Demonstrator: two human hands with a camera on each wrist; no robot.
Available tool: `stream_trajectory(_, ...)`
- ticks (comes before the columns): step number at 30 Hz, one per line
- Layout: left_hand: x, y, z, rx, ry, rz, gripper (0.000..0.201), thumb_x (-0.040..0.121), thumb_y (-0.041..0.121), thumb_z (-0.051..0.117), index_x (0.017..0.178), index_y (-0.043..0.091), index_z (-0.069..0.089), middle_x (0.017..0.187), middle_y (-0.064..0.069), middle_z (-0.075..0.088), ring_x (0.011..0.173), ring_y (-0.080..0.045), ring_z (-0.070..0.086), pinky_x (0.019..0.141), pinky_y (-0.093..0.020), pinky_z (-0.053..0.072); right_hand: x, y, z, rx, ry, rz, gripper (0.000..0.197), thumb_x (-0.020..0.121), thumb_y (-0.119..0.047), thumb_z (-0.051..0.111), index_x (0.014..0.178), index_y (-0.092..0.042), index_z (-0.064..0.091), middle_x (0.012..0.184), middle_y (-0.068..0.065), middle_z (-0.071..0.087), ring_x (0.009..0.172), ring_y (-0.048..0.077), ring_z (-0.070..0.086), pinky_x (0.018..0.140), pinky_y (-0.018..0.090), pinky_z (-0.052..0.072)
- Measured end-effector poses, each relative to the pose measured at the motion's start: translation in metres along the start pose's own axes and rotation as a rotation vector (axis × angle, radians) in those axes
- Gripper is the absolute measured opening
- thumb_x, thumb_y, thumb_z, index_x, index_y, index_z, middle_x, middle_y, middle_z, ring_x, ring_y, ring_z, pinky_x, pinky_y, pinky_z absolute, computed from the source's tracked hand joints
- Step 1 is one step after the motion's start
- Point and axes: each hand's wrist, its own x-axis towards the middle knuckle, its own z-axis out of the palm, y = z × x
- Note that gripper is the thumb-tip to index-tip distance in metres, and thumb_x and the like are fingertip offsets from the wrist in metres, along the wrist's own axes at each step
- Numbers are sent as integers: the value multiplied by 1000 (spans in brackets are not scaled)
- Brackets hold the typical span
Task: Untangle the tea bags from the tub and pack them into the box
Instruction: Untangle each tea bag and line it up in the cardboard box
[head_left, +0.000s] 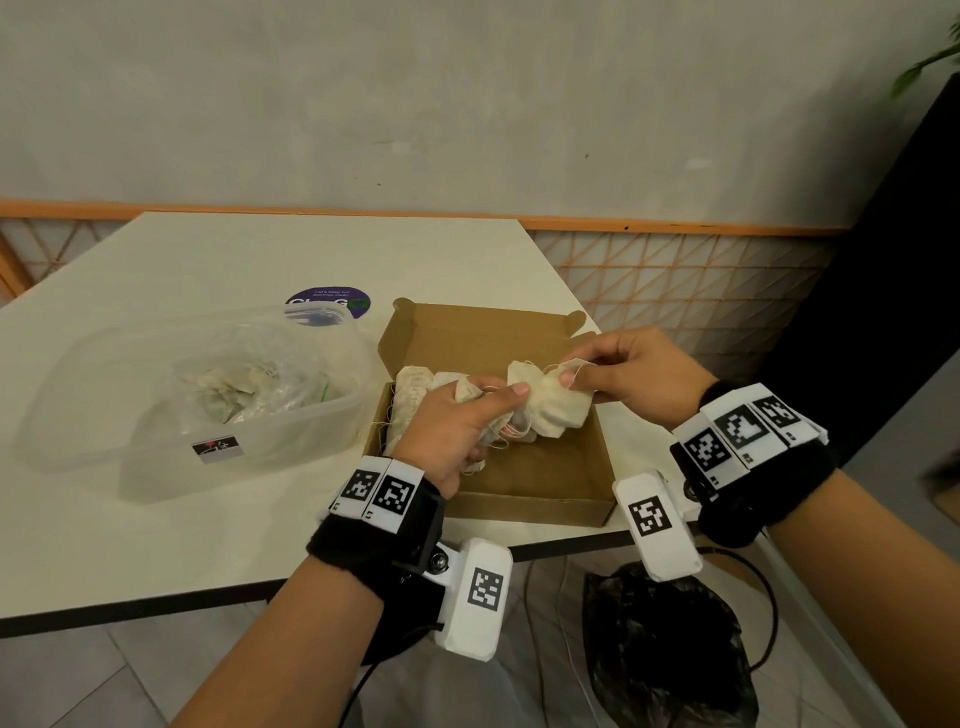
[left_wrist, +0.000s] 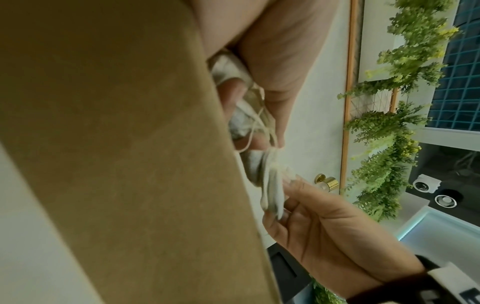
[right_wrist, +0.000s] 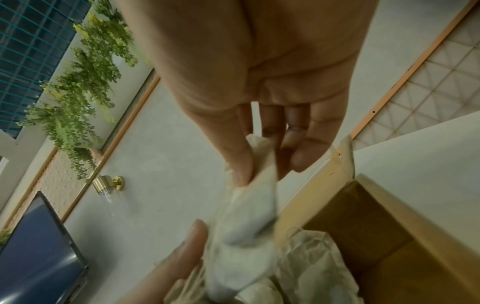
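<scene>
Head view shows both hands over the open box, working one clump of tea bags between them. The left hand has its fingers curled round the clump with its loose strings hanging below, thumb lying along the top toward the right. The right hand pinches the top edge of a single bag between thumb and forefinger; the right wrist view confirms that pinch, with the other fingers loosely bent behind it. That bag lies just right of the clump and touching it, its long axis running roughly left to right between the two hands, so the strings joining it to the clump sit at its left end, nearer the left thumb. To my reading, freeing it means drawing the right hand away rightward along that axis while the left holds fast. More bags already lie in the box's left end, and the rest sit in the tub, well to the left.
</scene>
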Motion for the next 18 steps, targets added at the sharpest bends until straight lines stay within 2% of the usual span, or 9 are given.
stream_trajectory(3, 0, 2, -1, -101, 24, 43, 10, 85, 19, 68, 90, 19, 60, 68, -1, 63, 44, -4, 46, 35, -14, 26, 3, 6, -6, -54, 35, 33, 10, 82, 0, 64, 82, -10, 65, 96, 27, 65, 84, 26, 59, 81, 38, 53)
stream_trajectory(5, -2, 4, -2, -144, -16, 61, 10, 87, 16, 65, 95, 18, 60, 65, 3, 63, 47, -5, 49, 34, -12, 26, 5, 10, -9, -118, 64, 62, 7, 81, -3, 66, 83, -10, 65, 90, 20, 64, 81, 25, 58, 76, 33, 53)
stream_trajectory(7, -4, 4, -2, -132, -85, 66, 7, 87, 15, 64, 93, 16, 61, 61, 5, 61, 47, -6, 48, 33, -12, 25, 8, 13, -10, -156, 65, 93, 10, 80, -5, 68, 90, -5, 66, 88, 18, 64, 79, 24, 58, 77, 35, 53)
stream_trajectory(10, -5, 2, -1, -78, -163, 55, 9, 81, 19, 68, 88, 16, 63, 61, 0, 59, 47, -8, 46, 32, -13, 26, 7, 9, -6, -182, 23, 102, 3, 80, -7, 68, 82, -9, 66, 77, 9, 62, 72, 17, 56, 68, 24, 51)
stream_trajectory(12, -5, 2, 0, -51, -139, 40, 12, 77, 21, 71, 86, 17, 64, 63, 0, 62, 47, -7, 48, 32, -13, 27, 6, 5, -2, -171, -10, 94, 5, 82, -9, 67, 79, -12, 64, 74, 6, 62, 68, 14, 56, 63, 19, 50)
stream_trajectory(15, -4, 3, 3, -9, -66, 36, 10, 81, 19, 70, 89, 18, 63, 60, 4, 65, 47, -5, 50, 33, -13, 27, 6, -3, 6, -28, -78, 96, 8, 83, -7, 65, 78, -14, 64, 72, 5, 63, 60, 10, 57, 58, 17, 51)
stream_trajectory(18, -4, 2, 4, -14, -23, 59, 12, 81, 17, 72, 88, 18, 63, 61, 0, 65, 46, -5, 52, 34, -14, 27, 7, -8, 12, 54, -121, 81, 14, 85, -5, 62, 77, -16, 65, 75, 2, 64, 61, 7, 60, 62, 20, 53)
